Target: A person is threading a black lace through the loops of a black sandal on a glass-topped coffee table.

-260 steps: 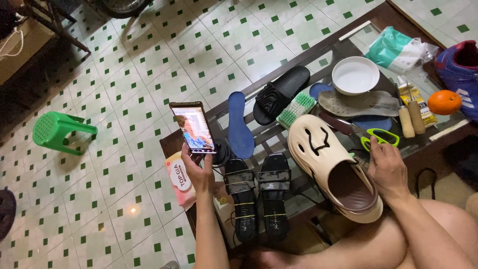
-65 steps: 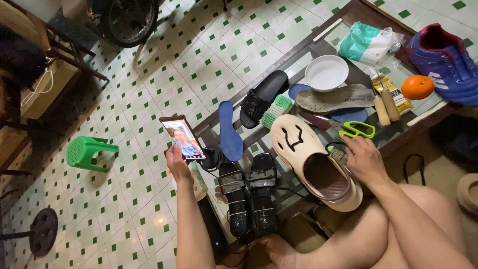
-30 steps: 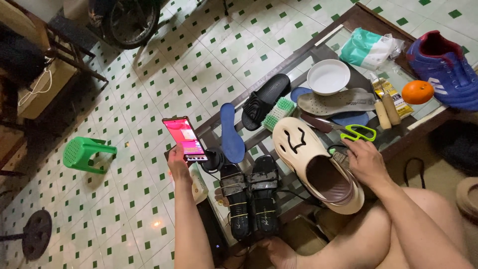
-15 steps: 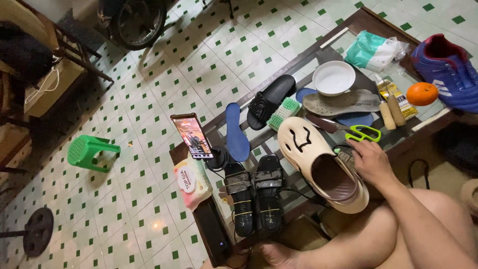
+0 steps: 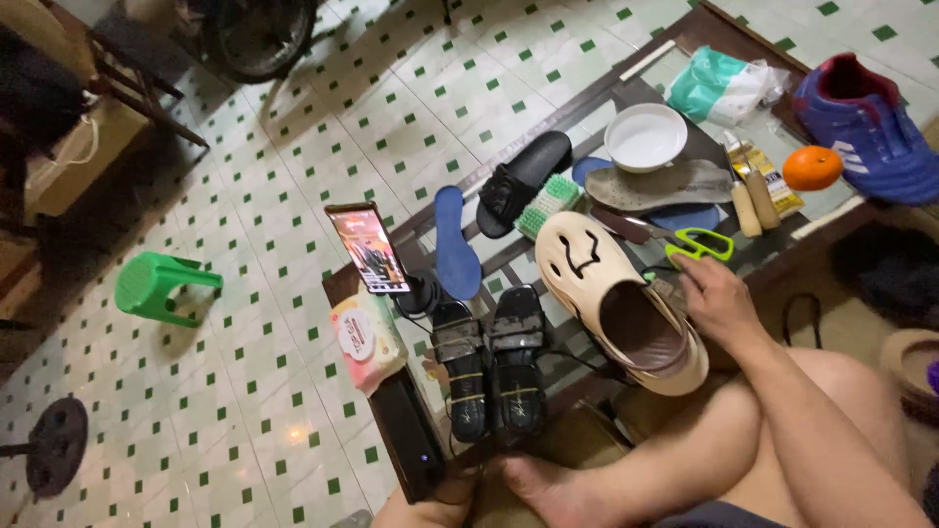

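Right hand (image 5: pixel 719 298), fingers loosely curled and gripping nothing, is being rested on the cream clog's (image 5: pixel 616 298) rim right of centre, likely steadying it; green scissors (image 5: pixel 699 244) are lying just above. Left hand is out of frame.

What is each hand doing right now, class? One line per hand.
Left hand: not in view.
Right hand: rests on the rim of the cream clog, beside the green scissors; its grip cannot be told.
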